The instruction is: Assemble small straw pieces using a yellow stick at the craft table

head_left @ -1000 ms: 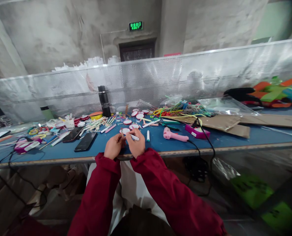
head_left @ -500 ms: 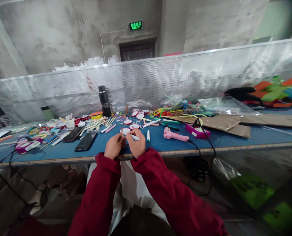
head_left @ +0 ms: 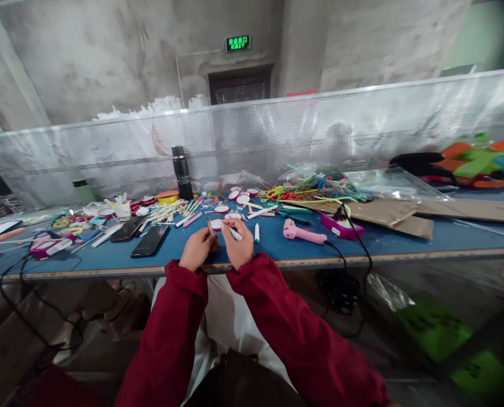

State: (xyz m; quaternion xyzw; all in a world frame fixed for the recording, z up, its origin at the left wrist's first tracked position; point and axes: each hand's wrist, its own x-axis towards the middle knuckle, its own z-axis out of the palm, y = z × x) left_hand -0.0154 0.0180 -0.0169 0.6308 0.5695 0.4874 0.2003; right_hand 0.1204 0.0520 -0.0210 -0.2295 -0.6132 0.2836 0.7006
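My left hand (head_left: 199,247) is closed at the near edge of a small white disc with a red rim (head_left: 216,225). A thin brown strip (head_left: 210,224) sticks up beside the disc from the same fingers; whether the two are joined I cannot tell. A white marker (head_left: 235,233) is gripped in my right hand (head_left: 240,244), close to the disc; its tip is hidden by the fingers. More red-rimmed discs (head_left: 222,209) lie just beyond. To the right of my right hand, a white marker cap or short pen with a green end (head_left: 257,233) is on the blue table.
A pink glue gun (head_left: 305,233) and a purple box (head_left: 342,226) with black cables are to the right. Phones (head_left: 150,241), loose sticks and a black bottle (head_left: 182,172) lie or stand left. Coloured cords (head_left: 294,191) and cardboard (head_left: 387,215) are behind, before a perforated metal screen.
The disc now appears more tilted, showing less of its white face, and the brown strip shows more clearly beside it. Both hands have barely moved; the camera view has shifted slightly.
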